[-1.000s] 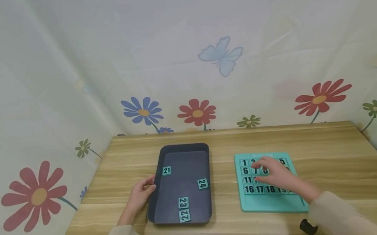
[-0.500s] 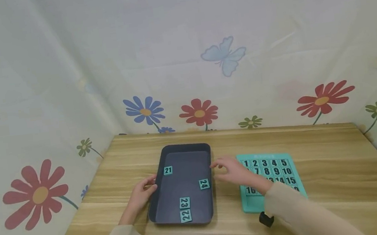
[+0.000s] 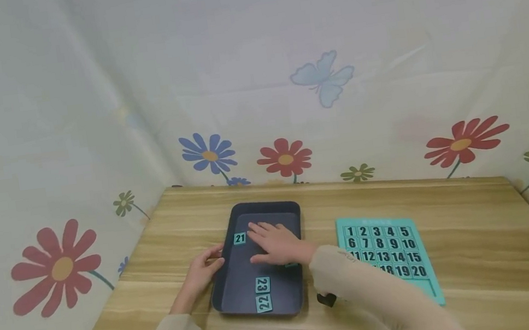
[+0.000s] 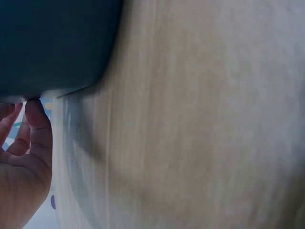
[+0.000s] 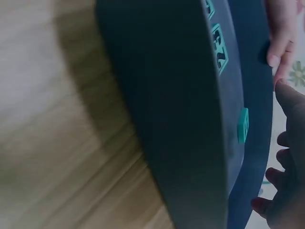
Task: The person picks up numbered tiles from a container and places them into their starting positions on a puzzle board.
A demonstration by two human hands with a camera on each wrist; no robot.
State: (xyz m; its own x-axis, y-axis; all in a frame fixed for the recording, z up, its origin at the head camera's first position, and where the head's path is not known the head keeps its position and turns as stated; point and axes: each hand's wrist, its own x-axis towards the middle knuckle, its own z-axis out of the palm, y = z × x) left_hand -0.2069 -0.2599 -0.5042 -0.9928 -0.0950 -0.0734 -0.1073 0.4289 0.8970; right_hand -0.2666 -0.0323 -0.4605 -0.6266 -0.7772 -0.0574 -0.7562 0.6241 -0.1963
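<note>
My left hand [image 3: 201,272] holds the left rim of a dark rectangular tray [image 3: 226,296], its thumb at the edge. Over the tray's middle hovers my right hand [image 3: 276,243], fingers spread, nothing visible in its grasp. Just left of its fingertips lies a teal number tile 21 [image 3: 240,238]. Tile 23 [image 3: 262,284] and tile 22 [image 3: 264,302] lie sideways near the tray's front. Another tile [image 3: 290,264] is mostly hidden beneath the right hand. To the right, a teal number board [image 3: 429,277] bears rows of tiles, partly covered by the right sleeve.
Both things lie on a wood-grain table [image 3: 473,249]. A pale curtain [image 3: 234,80] printed with flowers and a butterfly hangs behind and at the sides. Each wrist carries a small black device, such as the black device [image 3: 327,299] at the right wrist.
My right hand has swung left from above the number board, past the tray's right edge, to over the tray, covering most of tile 24. My left hand stays at the rim.
</note>
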